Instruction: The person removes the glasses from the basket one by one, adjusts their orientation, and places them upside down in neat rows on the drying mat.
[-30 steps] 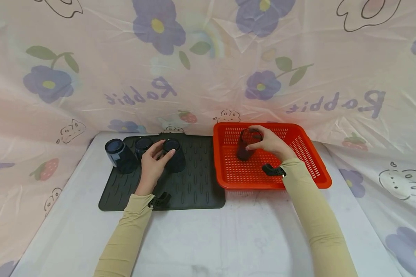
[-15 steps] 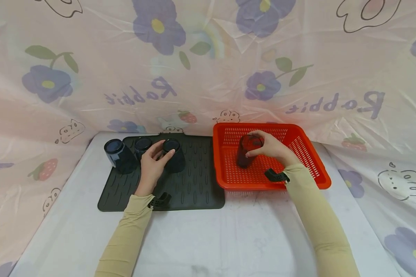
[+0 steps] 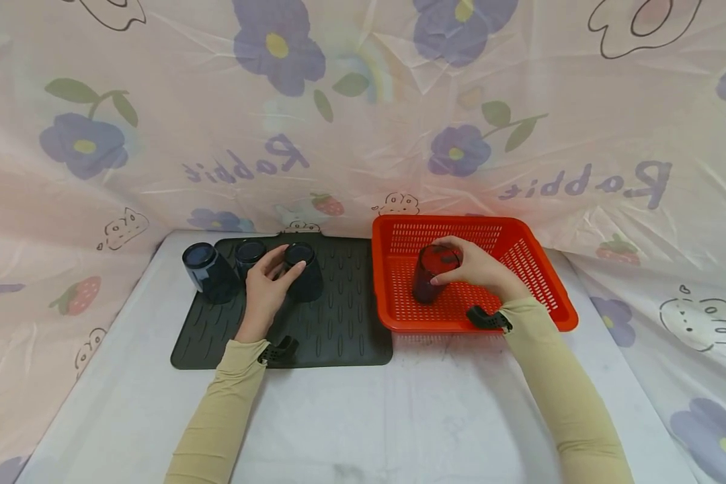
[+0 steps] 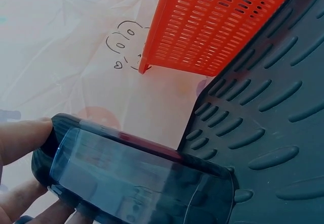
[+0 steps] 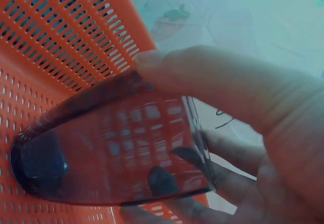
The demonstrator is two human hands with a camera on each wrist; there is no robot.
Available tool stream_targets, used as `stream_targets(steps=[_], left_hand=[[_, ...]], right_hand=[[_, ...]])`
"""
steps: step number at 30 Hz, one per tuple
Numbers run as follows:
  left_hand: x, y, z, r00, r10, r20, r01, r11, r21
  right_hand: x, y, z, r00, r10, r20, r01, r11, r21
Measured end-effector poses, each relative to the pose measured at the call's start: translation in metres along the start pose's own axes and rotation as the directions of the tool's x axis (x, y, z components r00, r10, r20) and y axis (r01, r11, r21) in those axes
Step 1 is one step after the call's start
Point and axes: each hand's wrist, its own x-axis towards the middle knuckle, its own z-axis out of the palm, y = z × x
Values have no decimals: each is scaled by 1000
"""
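Note:
My right hand (image 3: pixel 480 269) grips a dark tinted drinking glass (image 3: pixel 425 286) near its rim, inside the red basket (image 3: pixel 387 316). In the right wrist view that glass (image 5: pixel 91 148) has its open rim toward the palm and its thick base toward the basket floor. With thumb and fingers, my left hand (image 3: pixel 266 289) holds another dark glass (image 3: pixel 305 275) near its upturned base; it is upside down on the dark ribbed mat (image 3: pixel 339 323). Two more upside-down glasses are left of that hand: one glass (image 3: pixel 214 275) at the mat's left edge, another glass (image 3: pixel 249 254) partly hidden behind the fingers.
Basket and mat sit side by side on a white-covered table (image 3: pixel 363 417). Close behind them hangs a patterned curtain (image 3: pixel 351 148), which also runs along both sides.
My right hand has drawn the glass slightly toward me inside the basket, and the glass now looks more upright. The left hand and its glass have stayed in place.

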Motion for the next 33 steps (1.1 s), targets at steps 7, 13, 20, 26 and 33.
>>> stream_targets(steps=[7, 13, 20, 26, 33], left_hand=[[-1, 0, 0, 1000, -10, 3, 10, 1000, 15], [-1, 1, -1, 1000, -12, 5, 12, 1000, 7], [0, 1, 0, 1000, -26, -1, 26, 1000, 15], [-1, 3, 0, 999, -38, -3, 38, 999, 22], [6, -12, -3, 998, -67, 4, 67, 998, 3]], right_hand=[[-5, 0, 4, 1000, -2, -13, 2, 1000, -8], [-15, -14, 9, 1000, 9, -16, -9, 1000, -3], [-14, -5, 11, 998, 33, -61, -36, 998, -53], [-16, -5, 13, 997, 38, -66, -40, 998, -39], [-18, -7, 14, 997, 30, -72, -31, 1000, -8]])
